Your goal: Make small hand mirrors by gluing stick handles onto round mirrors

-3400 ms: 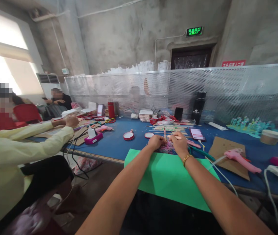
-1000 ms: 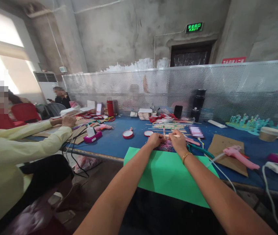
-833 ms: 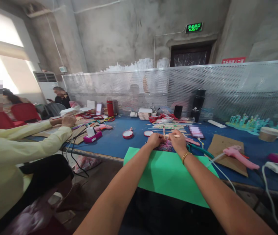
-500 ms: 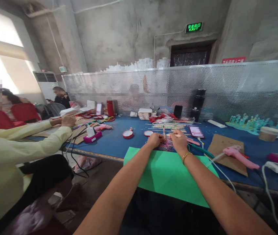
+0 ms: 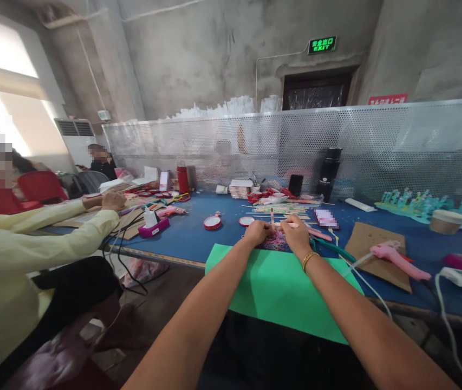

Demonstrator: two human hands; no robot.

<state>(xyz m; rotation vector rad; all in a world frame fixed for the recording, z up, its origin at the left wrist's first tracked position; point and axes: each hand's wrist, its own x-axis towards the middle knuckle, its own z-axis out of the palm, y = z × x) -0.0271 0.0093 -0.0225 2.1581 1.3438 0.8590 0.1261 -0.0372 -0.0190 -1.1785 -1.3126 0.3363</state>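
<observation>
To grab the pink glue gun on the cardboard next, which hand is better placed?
Likely the right hand: it's nearer the glue gun, though it seems to hold a pale stick.

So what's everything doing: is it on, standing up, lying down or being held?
Left hand: fingers at a small upright stick, grip unclear
Right hand: closed on a pale stick
Nearest pink glue gun: lying down
Green sheet: hanging past the edge of the table
Black bottle: upright
Red bottle: upright
White-screened phone near right hand: lit
Exit sign: lit
</observation>
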